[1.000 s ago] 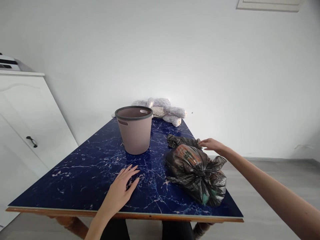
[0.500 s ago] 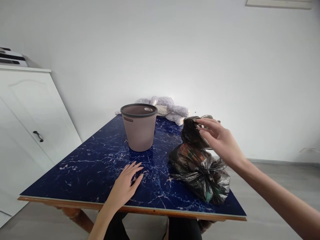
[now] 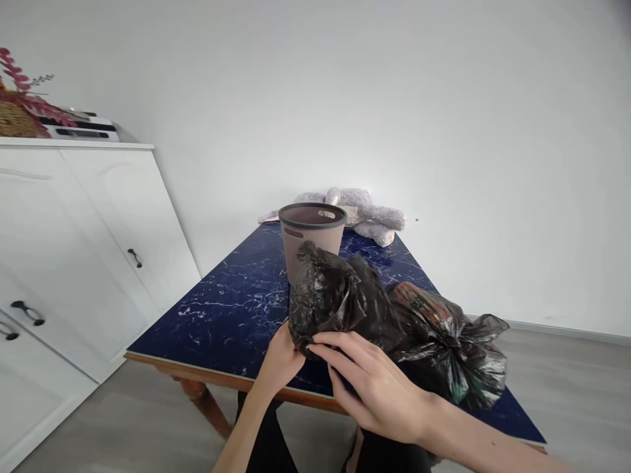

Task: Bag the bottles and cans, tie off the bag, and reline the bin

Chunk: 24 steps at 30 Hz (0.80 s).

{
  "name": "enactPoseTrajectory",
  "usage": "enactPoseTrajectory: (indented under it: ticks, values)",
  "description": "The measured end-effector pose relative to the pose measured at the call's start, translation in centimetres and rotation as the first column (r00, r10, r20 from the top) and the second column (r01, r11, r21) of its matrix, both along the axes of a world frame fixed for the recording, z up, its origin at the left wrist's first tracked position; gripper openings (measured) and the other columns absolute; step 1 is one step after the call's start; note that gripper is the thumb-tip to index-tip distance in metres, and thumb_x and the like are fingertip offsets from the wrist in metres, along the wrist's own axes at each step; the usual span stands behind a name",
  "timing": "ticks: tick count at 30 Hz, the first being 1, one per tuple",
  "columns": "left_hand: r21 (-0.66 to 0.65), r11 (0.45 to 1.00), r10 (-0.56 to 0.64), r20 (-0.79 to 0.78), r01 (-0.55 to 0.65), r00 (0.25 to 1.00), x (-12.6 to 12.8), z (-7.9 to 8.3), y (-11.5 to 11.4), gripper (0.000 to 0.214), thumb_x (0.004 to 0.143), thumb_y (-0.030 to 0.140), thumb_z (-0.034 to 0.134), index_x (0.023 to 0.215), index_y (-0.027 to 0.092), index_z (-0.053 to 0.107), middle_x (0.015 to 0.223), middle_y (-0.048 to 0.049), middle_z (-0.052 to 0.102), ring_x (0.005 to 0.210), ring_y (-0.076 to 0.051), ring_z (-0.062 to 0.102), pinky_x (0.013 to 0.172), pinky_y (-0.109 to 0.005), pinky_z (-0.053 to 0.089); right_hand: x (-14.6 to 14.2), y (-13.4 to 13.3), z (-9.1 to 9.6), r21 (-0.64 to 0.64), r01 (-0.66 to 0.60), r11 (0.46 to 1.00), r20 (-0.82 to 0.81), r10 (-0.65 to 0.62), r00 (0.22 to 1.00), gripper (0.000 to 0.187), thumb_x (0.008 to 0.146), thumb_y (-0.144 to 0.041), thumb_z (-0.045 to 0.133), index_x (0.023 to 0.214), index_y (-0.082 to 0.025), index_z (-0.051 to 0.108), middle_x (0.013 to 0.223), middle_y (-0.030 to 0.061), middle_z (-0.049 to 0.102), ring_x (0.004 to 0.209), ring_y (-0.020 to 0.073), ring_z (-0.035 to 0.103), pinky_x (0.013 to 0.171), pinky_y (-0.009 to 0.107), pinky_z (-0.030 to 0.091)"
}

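Observation:
A crumpled black plastic bag (image 3: pixel 325 295) is stretched toward me over the table's near part, partly covering the grey-brown waste bin (image 3: pixel 296 246). My right hand (image 3: pixel 367 381) grips the bag's lower edge from the front, fingertips pressed into the film. At the bag's lower left, my left hand (image 3: pixel 283 360) holds it, with its fingers largely hidden behind the plastic. Directly to the right lies a filled, knotted black garbage bag (image 3: pixel 451 341), with coloured contents showing through. Whether the two bags are joined I cannot tell. The bin stands upright, its dark rim and handle slots visible.
Grey fluffy plush toys (image 3: pixel 377 217) lie at the far end of the blue marble-patterned table (image 3: pixel 231 295), against the white wall. A white cabinet (image 3: pixel 113 223) stands at the left, with a plant in a woven basket (image 3: pixel 17 118) and a white-and-black device (image 3: pixel 83 128) on top.
My right hand has brought the crumpled bag leftward and nearer, in front of the bin. My left hand has risen from the tabletop to the bag. The view has turned left.

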<state>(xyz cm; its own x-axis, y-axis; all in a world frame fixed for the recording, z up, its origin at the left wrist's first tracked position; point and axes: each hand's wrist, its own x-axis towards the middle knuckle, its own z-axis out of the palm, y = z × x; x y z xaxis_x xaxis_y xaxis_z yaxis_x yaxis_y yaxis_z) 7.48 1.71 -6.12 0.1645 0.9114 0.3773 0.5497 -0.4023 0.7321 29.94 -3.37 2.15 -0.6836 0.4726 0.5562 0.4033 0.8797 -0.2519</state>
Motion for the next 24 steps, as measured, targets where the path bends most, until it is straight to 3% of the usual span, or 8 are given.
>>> enactPoseTrajectory:
  ticks: [3,5,8,12,16,20,24]
  values:
    - [-0.056,0.998,0.048,0.117,-0.042,0.992,0.0,0.2,-0.3,0.028,0.092,0.03,0.065,0.116,0.021,0.076,0.115,-0.0122,0.079,0.104,-0.031,0.075,0.089,-0.041,0.061,-1.0,0.4,-0.6,-0.08,0.012,0.997,0.029,-0.01,1.0,0.044,0.106,-0.015,0.047,0.147,-0.02,0.057,0.141,0.0137,0.066,0.121,0.0292,0.068,0.1,0.047,0.062]
    - [-0.039,0.994,0.106,0.163,-0.101,0.981,-0.1,0.2,-0.4,0.035,0.089,0.031,0.068,0.122,0.02,0.072,0.117,-0.0119,0.078,0.101,-0.03,0.075,0.087,-0.039,0.06,-1.3,0.4,-1.1,-0.113,0.041,0.993,0.049,-0.036,0.998,0.041,0.105,-0.014,0.048,0.143,-0.021,0.06,0.138,0.0124,0.066,0.118,0.0291,0.068,0.098,0.047,0.062]
    - [0.011,0.991,0.131,0.146,-0.134,0.981,-0.8,0.0,-0.4,0.046,0.09,0.026,0.066,0.136,0.022,0.063,0.122,-0.0114,0.076,0.11,-0.03,0.072,0.091,-0.038,0.058,-1.4,0.0,-2.0,-0.132,0.064,0.989,0.078,-0.054,0.996,0.041,0.103,-0.01,0.048,0.14,-0.022,0.061,0.136,0.011,0.066,0.116,0.0286,0.067,0.098,0.047,0.062]
    - [0.097,0.978,0.182,0.021,-0.183,0.983,-2.3,-0.2,-0.8,0.039,0.095,0.023,0.052,0.132,0.022,0.062,0.13,-0.015,0.07,0.123,-0.033,0.066,0.102,-0.046,0.055,-1.2,-1.0,-3.1,-0.108,0.037,0.993,0.129,-0.023,0.991,0.044,0.101,-0.006,0.048,0.141,-0.018,0.059,0.137,0.0116,0.065,0.12,0.0291,0.063,0.104,0.048,0.058]
    - [0.162,0.924,0.345,0.04,-0.347,0.938,-2.4,2.3,-2.9,0.03,0.102,0.03,0.045,0.126,0.023,0.061,0.127,-0.0131,0.068,0.119,-0.029,0.066,0.104,-0.046,0.053,-1.1,-1.9,-3.6,-0.083,0.0,0.997,0.202,0.017,0.979,0.036,0.102,-0.009,0.051,0.135,-0.015,0.063,0.133,0.011,0.067,0.118,0.0281,0.063,0.106,0.047,0.056]
    - [0.05,0.981,0.189,-0.019,-0.187,0.982,-0.1,5.8,-6.3,0.028,0.106,0.048,0.047,0.106,0.025,0.064,0.106,-0.0074,0.07,0.102,-0.025,0.067,0.091,-0.039,0.054,-1.3,-2.4,-3.8,-0.019,-0.065,0.998,0.245,0.068,0.967,0.031,0.106,-0.018,0.051,0.133,-0.012,0.066,0.13,0.0107,0.07,0.117,0.0274,0.064,0.105,0.042,0.056]
    - [-0.096,0.99,0.075,-0.232,-0.1,0.97,1.8,6.7,-7.9,0.033,0.098,0.057,0.061,0.097,0.024,0.064,0.098,-0.0048,0.069,0.095,-0.026,0.065,0.088,-0.04,0.052,-1.2,-2.8,-3.8,0.066,-0.123,0.99,0.276,0.101,0.956,0.034,0.107,-0.021,0.052,0.134,-0.008,0.067,0.13,0.0134,0.072,0.127,0.03,0.062,0.116,0.043,0.05]
